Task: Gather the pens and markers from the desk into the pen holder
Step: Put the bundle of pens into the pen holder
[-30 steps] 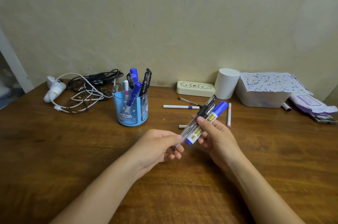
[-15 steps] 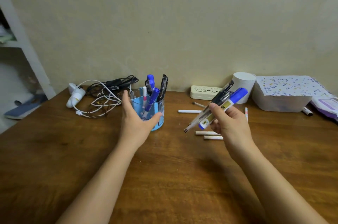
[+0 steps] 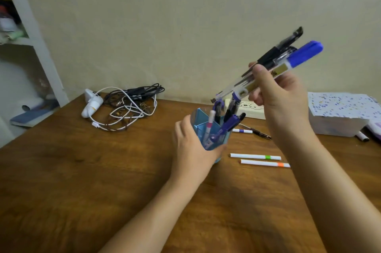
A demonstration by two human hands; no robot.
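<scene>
My left hand (image 3: 192,150) grips the blue pen holder (image 3: 203,127) on the desk and tilts it toward me; several pens and markers stand in it. My right hand (image 3: 276,91) holds a bundle of pens and a blue-capped marker (image 3: 272,67) slanted in the air, its lower tips just above the holder's opening. Two white markers, one with a green band (image 3: 255,156) and one with an orange band (image 3: 265,163), lie on the desk right of the holder. A white pen with a blue band (image 3: 242,131) and a thin dark pen (image 3: 258,133) lie behind them.
A tangle of white and black cables with a white charger (image 3: 121,108) lies at the back left. A cream pencil case (image 3: 252,109), a white box under dotted paper (image 3: 340,114) and a small marker (image 3: 361,136) sit at the back right. White shelving (image 3: 31,46) stands left of the desk.
My left hand has closed around the pen holder and tilted it. My right hand has lifted the bundle higher and brought its tips over the holder. The view has turned left.
</scene>
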